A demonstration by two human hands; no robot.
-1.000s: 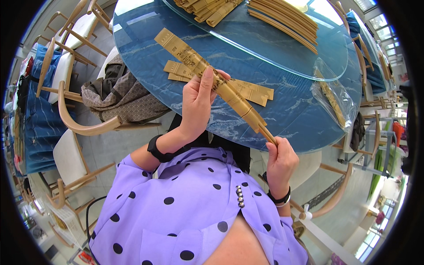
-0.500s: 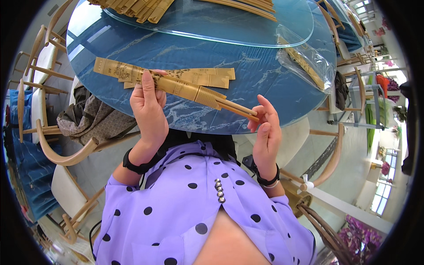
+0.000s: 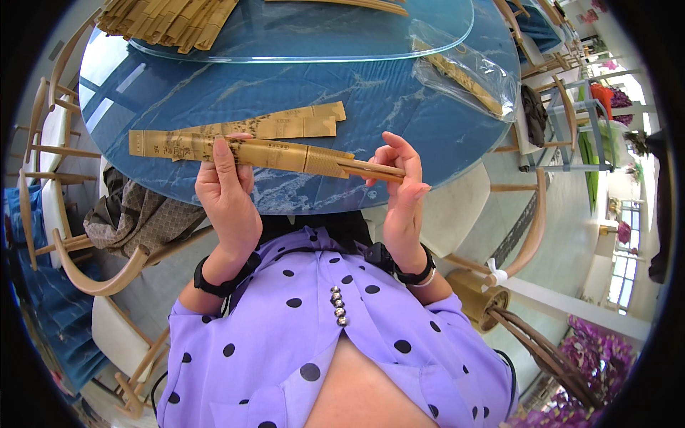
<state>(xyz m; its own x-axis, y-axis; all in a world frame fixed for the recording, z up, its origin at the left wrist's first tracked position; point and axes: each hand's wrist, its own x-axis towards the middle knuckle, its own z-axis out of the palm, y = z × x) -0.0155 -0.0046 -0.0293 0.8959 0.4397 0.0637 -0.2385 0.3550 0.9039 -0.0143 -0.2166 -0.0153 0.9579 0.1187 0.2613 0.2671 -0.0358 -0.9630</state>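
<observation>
"What's the biggest thing here, past the pale floor?"

"That blue marbled table. Seen from the person's side, wooden chairs stand left and right of it."

"And on it?"

"A clear glass disc over the table's far part, bearing a heap of gold paper sleeves toward the table's left. A brown patterned bundle sits on a chair off its left edge; a clear plastic bag lies near its right edge."

"Where are the hands?"

"Both at the table's near edge. The left hand pinches a gold sleeve there, thumb on top, fingers behind. Loose sleeves lie on the table just beyond."

"The other one?"

"The right hand has its fingers loosely bent, thumb apart. Wooden chopsticks poke from the sleeve above the table's edge, ends between those fingers; I can't tell whether they touch."
</observation>
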